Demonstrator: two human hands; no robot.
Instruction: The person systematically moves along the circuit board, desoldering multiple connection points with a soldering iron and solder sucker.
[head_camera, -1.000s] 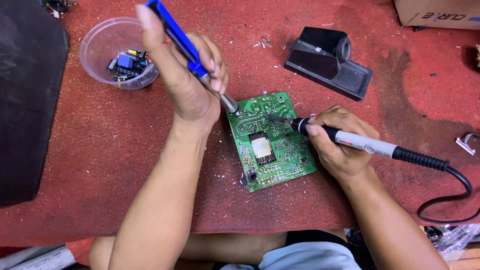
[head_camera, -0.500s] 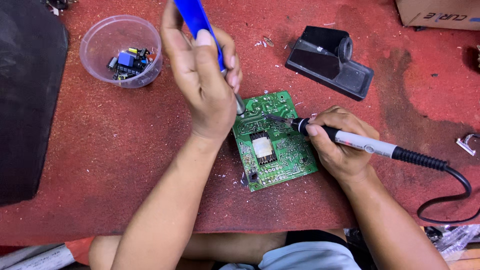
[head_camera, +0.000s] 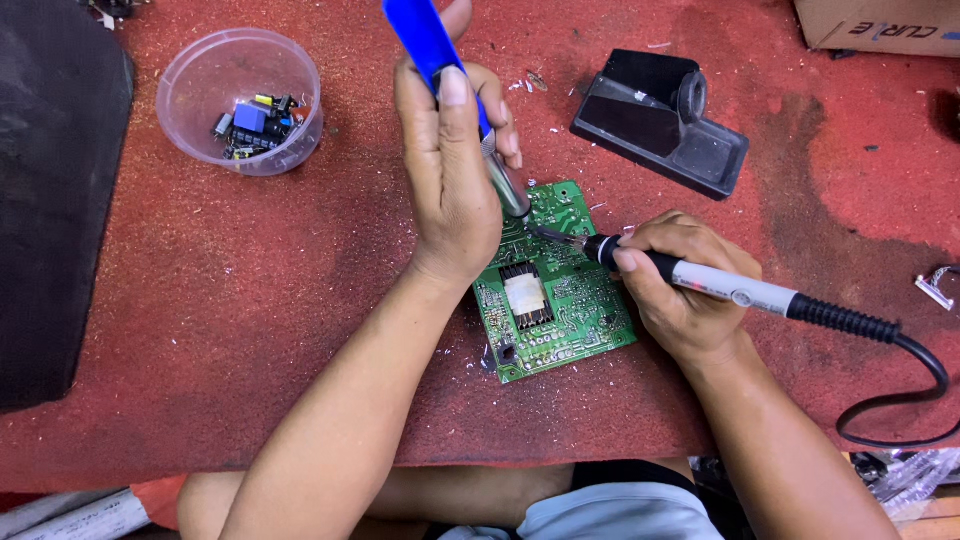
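Two tools crowd one spot on green circuit board (head_camera: 560, 290), flat on red desk (head_camera: 250, 330). My left hand (head_camera: 450, 170) fingers wrapped tight round blue desoldering pump (head_camera: 440, 60), nozzle at board's top edge. My right hand (head_camera: 680, 290) fingers closed round soldering iron (head_camera: 720, 285), tip on board. Risks: board unclamped, may skid; hot tip lingering may lift pad; pump tip may melt on iron.

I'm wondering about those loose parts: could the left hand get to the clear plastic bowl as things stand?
Probably yes, but not freely: the red mat between the left hand and the clear plastic bowl looks bare, yet that hand is wrapped around the blue desoldering pump.
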